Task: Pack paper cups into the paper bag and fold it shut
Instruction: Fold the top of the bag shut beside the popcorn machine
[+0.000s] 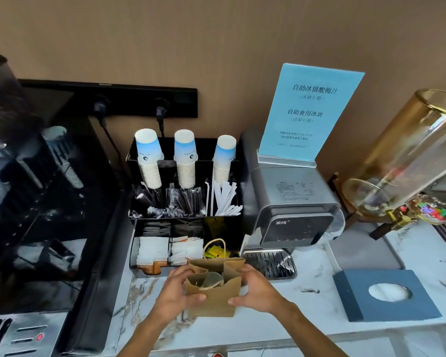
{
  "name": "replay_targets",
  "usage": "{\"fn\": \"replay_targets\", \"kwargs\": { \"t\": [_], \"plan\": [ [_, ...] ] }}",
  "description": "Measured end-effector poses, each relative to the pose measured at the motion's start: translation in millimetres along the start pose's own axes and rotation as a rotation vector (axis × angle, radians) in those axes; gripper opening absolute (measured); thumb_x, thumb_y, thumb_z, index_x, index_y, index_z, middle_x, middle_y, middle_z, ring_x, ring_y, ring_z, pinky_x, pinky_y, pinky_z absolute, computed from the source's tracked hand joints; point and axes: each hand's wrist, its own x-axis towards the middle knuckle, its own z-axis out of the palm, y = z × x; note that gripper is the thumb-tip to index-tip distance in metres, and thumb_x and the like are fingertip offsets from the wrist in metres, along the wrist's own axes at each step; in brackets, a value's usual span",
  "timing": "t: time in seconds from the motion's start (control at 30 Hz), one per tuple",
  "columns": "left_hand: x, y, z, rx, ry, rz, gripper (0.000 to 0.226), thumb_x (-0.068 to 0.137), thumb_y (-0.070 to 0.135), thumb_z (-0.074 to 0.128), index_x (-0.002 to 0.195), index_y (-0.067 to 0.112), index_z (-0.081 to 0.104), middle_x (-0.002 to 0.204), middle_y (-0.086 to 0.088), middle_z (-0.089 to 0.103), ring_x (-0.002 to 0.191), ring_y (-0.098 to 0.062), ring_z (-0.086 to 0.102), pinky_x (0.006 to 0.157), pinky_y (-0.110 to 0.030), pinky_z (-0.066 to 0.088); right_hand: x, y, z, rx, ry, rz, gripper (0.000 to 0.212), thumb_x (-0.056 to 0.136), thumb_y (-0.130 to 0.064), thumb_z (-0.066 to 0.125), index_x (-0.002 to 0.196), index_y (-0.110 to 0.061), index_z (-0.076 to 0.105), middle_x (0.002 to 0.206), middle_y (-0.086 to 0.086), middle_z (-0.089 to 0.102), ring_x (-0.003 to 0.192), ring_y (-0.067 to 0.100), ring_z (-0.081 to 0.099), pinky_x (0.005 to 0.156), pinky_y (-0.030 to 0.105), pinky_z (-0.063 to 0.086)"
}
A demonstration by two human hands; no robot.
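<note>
A small brown paper bag (213, 298) with twine handles stands open on the marble counter. Inside it, a cup (211, 279) shows through the mouth. My left hand (177, 292) grips the bag's left side, thumb on the front panel. On the opposite side my right hand (255, 292) clasps the bag, fingers near the top edge. Three upside-down stacks of white-and-blue paper cups (184, 158) stand in the black organizer (183, 202) behind the bag.
The organizer also holds straws, stirrers and sachets. A black coffee machine (44, 202) fills the left. A grey water dispenser (291, 207) with a drip tray sits right of the bag, a blue sign (310, 112) on top. A dark tissue box (384, 295) and a glass jar (410, 155) stand far right.
</note>
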Motion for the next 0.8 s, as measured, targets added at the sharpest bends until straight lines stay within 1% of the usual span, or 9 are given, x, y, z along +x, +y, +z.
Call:
{"fn": "replay_targets", "kwargs": {
  "t": [0.07, 0.17, 0.3, 0.4, 0.47, 0.53, 0.63, 0.7, 0.8],
  "plan": [
    [-1, 3, -1, -0.035, 0.037, -0.07, 0.054, 0.049, 0.048, 0.092, 0.098, 0.039, 0.072, 0.132, 0.007, 0.057, 0.13, -0.018, 0.044, 0.113, -0.046, 0.037, -2, -1, 6, 0.137, 0.059, 0.037, 0.036, 0.068, -0.032, 0.083, 0.096, -0.049, 0.068, 0.118, -0.017, 0.061, 0.109, 0.008, 0.061, 0.097, 0.033, 0.054],
    [-3, 10, -6, -0.086, 0.053, -0.046, 0.05, 0.044, 0.055, 0.09, 0.091, 0.042, 0.077, 0.114, 0.025, 0.065, 0.122, -0.015, 0.049, 0.107, -0.039, 0.04, -5, -5, 11, 0.23, 0.135, 0.035, 0.033, 0.071, -0.026, 0.081, 0.095, -0.047, 0.073, 0.115, -0.017, 0.067, 0.106, 0.005, 0.064, 0.096, 0.033, 0.053],
    [-5, 8, -12, -0.115, 0.052, -0.049, 0.036, 0.063, 0.002, 0.089, 0.069, 0.036, 0.08, 0.102, 0.033, 0.067, 0.115, -0.012, 0.053, 0.103, -0.028, 0.042, -5, -7, 15, 0.291, 0.17, 0.033, 0.023, 0.074, -0.027, 0.079, 0.097, -0.027, 0.08, 0.121, -0.019, 0.066, 0.114, -0.002, 0.06, 0.097, 0.028, 0.051],
    [-7, 7, -13, -0.116, 0.094, -0.034, 0.032, 0.066, -0.008, 0.083, 0.075, 0.022, 0.083, 0.103, 0.016, 0.075, 0.113, -0.018, 0.055, 0.089, -0.011, 0.046, -3, -8, 17, 0.322, 0.207, 0.054, 0.021, 0.077, -0.016, 0.078, 0.096, -0.024, 0.082, 0.115, -0.013, 0.072, 0.111, 0.0, 0.063, 0.093, 0.028, 0.054],
    [-8, 8, -15, -0.179, 0.135, -0.084, 0.03, 0.068, -0.016, 0.077, 0.089, 0.004, 0.081, 0.105, -0.002, 0.073, 0.108, -0.008, 0.058, 0.082, -0.006, 0.048, -3, -10, 19, 0.384, 0.238, 0.074, 0.027, 0.075, 0.0, 0.077, 0.094, -0.02, 0.082, 0.106, -0.008, 0.076, 0.103, 0.004, 0.068, 0.088, 0.024, 0.055],
    [-7, 8, -17, -0.239, 0.131, -0.123, 0.028, 0.069, -0.012, 0.08, 0.095, -0.004, 0.076, 0.109, -0.01, 0.065, 0.101, -0.004, 0.061, 0.082, -0.013, 0.053, -2, -8, 23, 0.473, 0.305, 0.094, 0.02, 0.071, 0.003, 0.081, 0.083, -0.013, 0.082, 0.089, -0.003, 0.079, 0.086, 0.009, 0.072, 0.08, 0.025, 0.056],
    [-9, 7, -19, -0.268, 0.142, -0.143, 0.04, 0.064, 0.012, 0.089, 0.089, 0.0, 0.06, 0.09, -0.011, 0.067, 0.086, -0.025, 0.062, 0.076, -0.039, 0.056, -1, -13, 27, 0.661, 0.378, 0.103, 0.023, 0.07, 0.007, 0.083, 0.065, -0.011, 0.069, 0.062, -0.003, 0.069, 0.063, 0.01, 0.063, 0.065, 0.023, 0.052],
    [-10, 14, -21, -0.329, 0.152, -0.126, 0.034, 0.07, -0.013, 0.074, 0.083, -0.001, 0.045, 0.078, -0.02, 0.062, 0.071, -0.029, 0.055, 0.055, -0.034, 0.05, 1, -15, 30, 0.752, 0.394, 0.064, 0.032, 0.07, 0.017, 0.076, 0.07, -0.01, 0.06, 0.061, 0.001, 0.064, 0.064, 0.014, 0.059, 0.066, 0.028, 0.051],
    [-15, 20, -23, -0.424, 0.12, -0.071, 0.018, 0.078, -0.013, 0.063, 0.083, 0.001, 0.053, 0.087, -0.017, 0.076, 0.075, -0.03, 0.072, 0.057, -0.038, 0.054, -1, -25, 31, 0.862, 0.386, 0.013, 0.031, 0.074, 0.025, 0.066, 0.084, 0.0, 0.051, 0.075, 0.016, 0.075, 0.075, 0.022, 0.069, 0.071, 0.035, 0.053]
  ]
}}
